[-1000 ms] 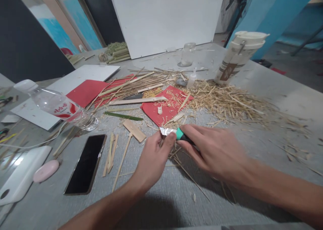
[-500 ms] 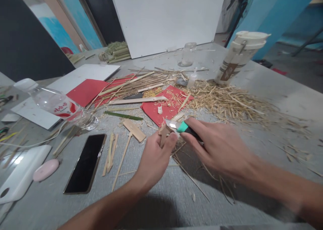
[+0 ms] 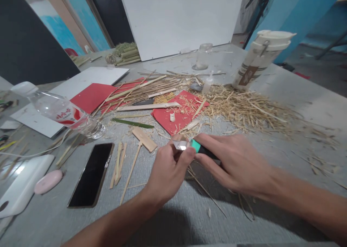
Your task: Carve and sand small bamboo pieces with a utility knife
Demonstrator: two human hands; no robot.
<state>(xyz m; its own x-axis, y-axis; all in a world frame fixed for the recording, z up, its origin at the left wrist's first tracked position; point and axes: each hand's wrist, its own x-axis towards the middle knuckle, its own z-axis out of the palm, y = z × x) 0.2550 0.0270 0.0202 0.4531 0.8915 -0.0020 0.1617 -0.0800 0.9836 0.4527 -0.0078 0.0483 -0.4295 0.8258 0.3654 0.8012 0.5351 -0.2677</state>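
Observation:
My right hand (image 3: pixel 235 162) is wrapped round a black and green utility knife (image 3: pixel 195 146), its blade out and pointing left. My left hand (image 3: pixel 168 169) is closed on a small piece of wood (image 3: pixel 177 137), most of which the fingers and blade hide. The blade lies across the top of this piece, close to my left thumb. Left of that hand are a flat wooden block (image 3: pixel 144 139), a thin stick (image 3: pixel 131 173) and several short bamboo strips (image 3: pixel 118 164). Beyond the hands, a red sheet (image 3: pixel 169 122) carries pale shavings.
A smartphone (image 3: pixel 90 174), pink oval case (image 3: pixel 48 182) and plastic bottle (image 3: pixel 62 111) are on the left. A heap of straw (image 3: pixel 244 108) spreads at the right, before a tall white-lidded cup (image 3: pixel 252 66). Behind stand a small dropper bottle (image 3: pixel 208 83) and glass jar (image 3: pixel 203 57).
The knife blade has moved left and slightly down over the wood piece. My left hand has turned, so less of the piece shows. Both hands keep their grip.

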